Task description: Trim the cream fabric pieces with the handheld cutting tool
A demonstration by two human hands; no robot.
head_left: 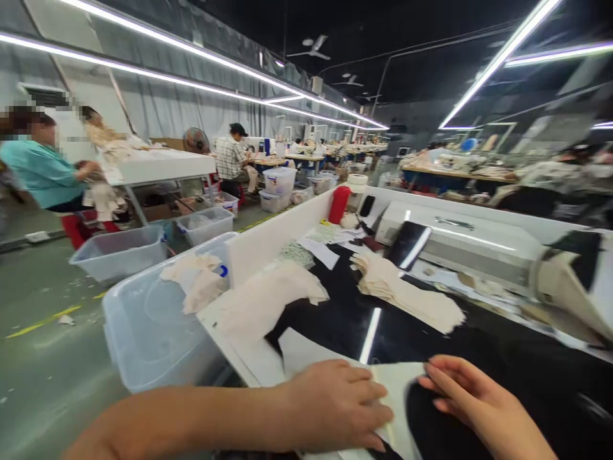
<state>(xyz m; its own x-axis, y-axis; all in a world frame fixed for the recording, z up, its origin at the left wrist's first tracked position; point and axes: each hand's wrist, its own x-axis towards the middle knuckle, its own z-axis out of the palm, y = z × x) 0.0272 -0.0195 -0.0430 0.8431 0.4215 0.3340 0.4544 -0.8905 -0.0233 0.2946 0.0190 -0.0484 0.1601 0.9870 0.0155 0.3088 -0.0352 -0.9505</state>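
Rests the left grip (338, 402), palm down and fingers loosely extended, upon the cream cloth piece (402, 383). Pinches with the right grip (472, 393), thumb against finger, the same piece at its far right corner; so, holds it spread between both grips, over the black desk (325, 322). Beyond the right grip, a little leftward, shows the stack of cut cream pieces (407, 291); farther behind this, the smartphone (402, 241) and the sewing machine (469, 246). Beyond the left grip, shows the pale cloth (268, 300), and more leftward, the plastic bin (134, 313).
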